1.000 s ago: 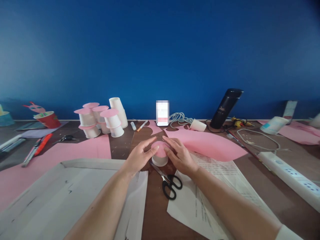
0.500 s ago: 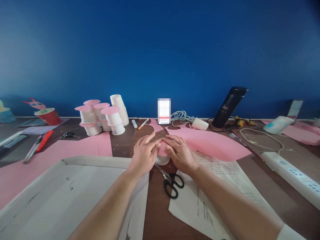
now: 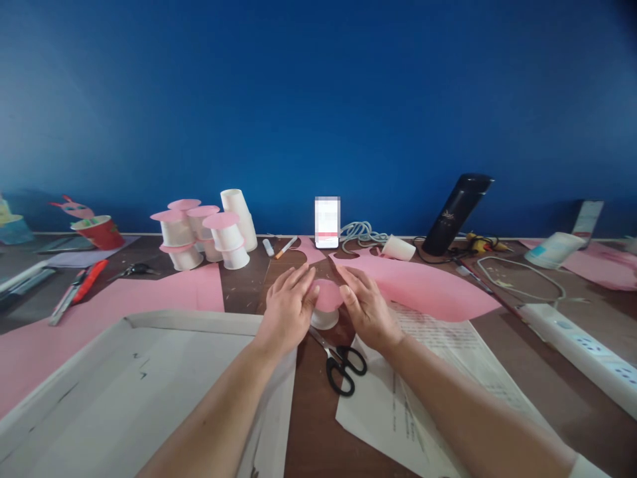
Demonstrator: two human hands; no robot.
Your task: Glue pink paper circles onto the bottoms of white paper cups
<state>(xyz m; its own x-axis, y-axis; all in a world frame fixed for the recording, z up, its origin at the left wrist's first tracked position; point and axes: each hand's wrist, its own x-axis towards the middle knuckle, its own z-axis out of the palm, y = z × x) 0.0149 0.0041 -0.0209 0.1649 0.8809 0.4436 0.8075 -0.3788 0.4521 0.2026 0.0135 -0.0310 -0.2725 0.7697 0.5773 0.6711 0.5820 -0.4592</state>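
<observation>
Pink paper disc (image 3: pixel 327 297) lies on a white cup (image 3: pixel 325 320) just below frame centre. Change: half a second ago the fingertips met over the disc; now they have parted, baring its top. Left hand (image 3: pixel 288 305): fingers extended, unclenched, thumb overlapping the disc's left edge. Right hand (image 3: pixel 371 312): likewise extended, thumb at the right edge; contact cannot be told. Judgement: pressing has probably eased, and the disc's seating can now be checked. Scissors (image 3: pixel 340 367) lie just below the cup, lower centre.
</observation>
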